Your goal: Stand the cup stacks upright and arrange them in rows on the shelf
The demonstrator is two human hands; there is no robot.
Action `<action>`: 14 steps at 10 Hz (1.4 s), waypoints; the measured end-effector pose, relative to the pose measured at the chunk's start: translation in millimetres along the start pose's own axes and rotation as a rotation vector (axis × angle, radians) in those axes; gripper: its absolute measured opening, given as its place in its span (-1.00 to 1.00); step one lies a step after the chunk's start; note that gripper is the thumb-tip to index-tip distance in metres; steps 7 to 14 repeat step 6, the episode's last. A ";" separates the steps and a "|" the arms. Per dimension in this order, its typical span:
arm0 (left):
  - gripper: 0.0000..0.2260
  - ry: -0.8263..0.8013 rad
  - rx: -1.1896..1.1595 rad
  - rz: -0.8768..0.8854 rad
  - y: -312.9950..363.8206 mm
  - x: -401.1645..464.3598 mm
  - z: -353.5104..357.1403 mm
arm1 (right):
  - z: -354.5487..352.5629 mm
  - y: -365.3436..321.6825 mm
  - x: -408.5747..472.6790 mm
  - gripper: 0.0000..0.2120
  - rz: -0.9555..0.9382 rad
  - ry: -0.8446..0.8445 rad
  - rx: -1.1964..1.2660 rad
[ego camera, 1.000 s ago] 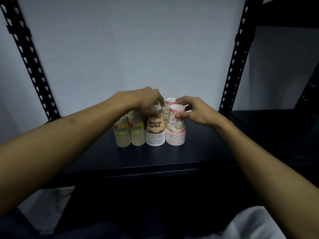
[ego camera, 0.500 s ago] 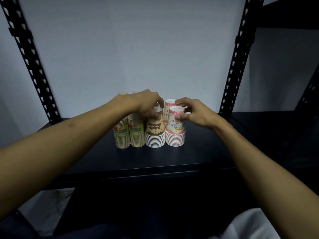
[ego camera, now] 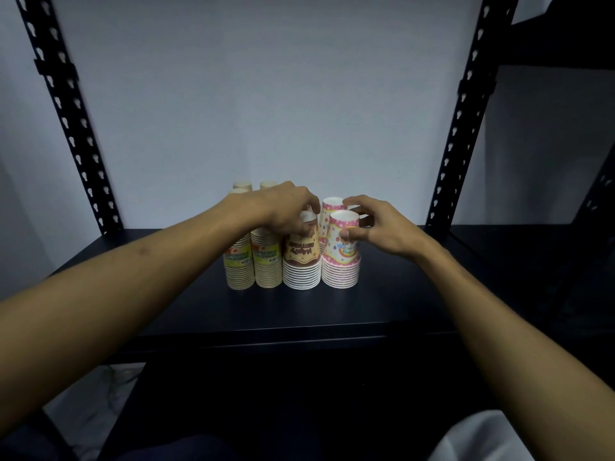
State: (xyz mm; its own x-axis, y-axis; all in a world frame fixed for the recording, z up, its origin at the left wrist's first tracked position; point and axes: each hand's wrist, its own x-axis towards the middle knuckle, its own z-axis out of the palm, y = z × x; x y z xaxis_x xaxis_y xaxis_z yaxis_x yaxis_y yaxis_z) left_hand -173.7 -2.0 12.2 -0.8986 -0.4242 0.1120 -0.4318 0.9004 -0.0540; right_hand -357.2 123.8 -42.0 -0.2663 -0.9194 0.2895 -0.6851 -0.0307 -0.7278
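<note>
My left hand (ego camera: pixel 283 211) curls over the brown cup stack (ego camera: pixel 302 257), seemingly gripping its top; my right hand (ego camera: pixel 379 227) pinches the pink cup stack (ego camera: pixel 341 257), both upright on the shelf (ego camera: pixel 332 311).

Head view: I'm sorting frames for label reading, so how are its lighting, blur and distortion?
Head view: dim, the black shelf nearly swallowed; wall brighter, vignetted. Front cup stacks fairly sharp, prints only partly legible. Wide-angle bend splays the uprights, which are slightly smeared.

Stood at ten and two o'clock: two black perforated uprights (ego camera: pixel 71 128) (ego camera: pixel 466 121); behind them a pale wall (ego camera: pixel 266 94); at five o'clock, a white cloth (ego camera: pixel 482 437)
</note>
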 end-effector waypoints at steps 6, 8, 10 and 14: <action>-0.53 0.534 -0.192 0.046 11.7 -80.5 -13.1 | -26.5 -39.8 -33.8 -0.41 -0.155 0.268 0.093; -0.53 0.534 -0.192 0.046 11.7 -80.5 -13.1 | -26.5 -39.8 -33.8 -0.41 -0.155 0.268 0.093; -0.53 0.534 -0.192 0.046 11.7 -80.5 -13.1 | -26.5 -39.8 -33.8 -0.41 -0.155 0.268 0.093; -0.53 0.534 -0.192 0.046 11.7 -80.5 -13.1 | -26.5 -39.8 -33.8 -0.41 -0.155 0.268 0.093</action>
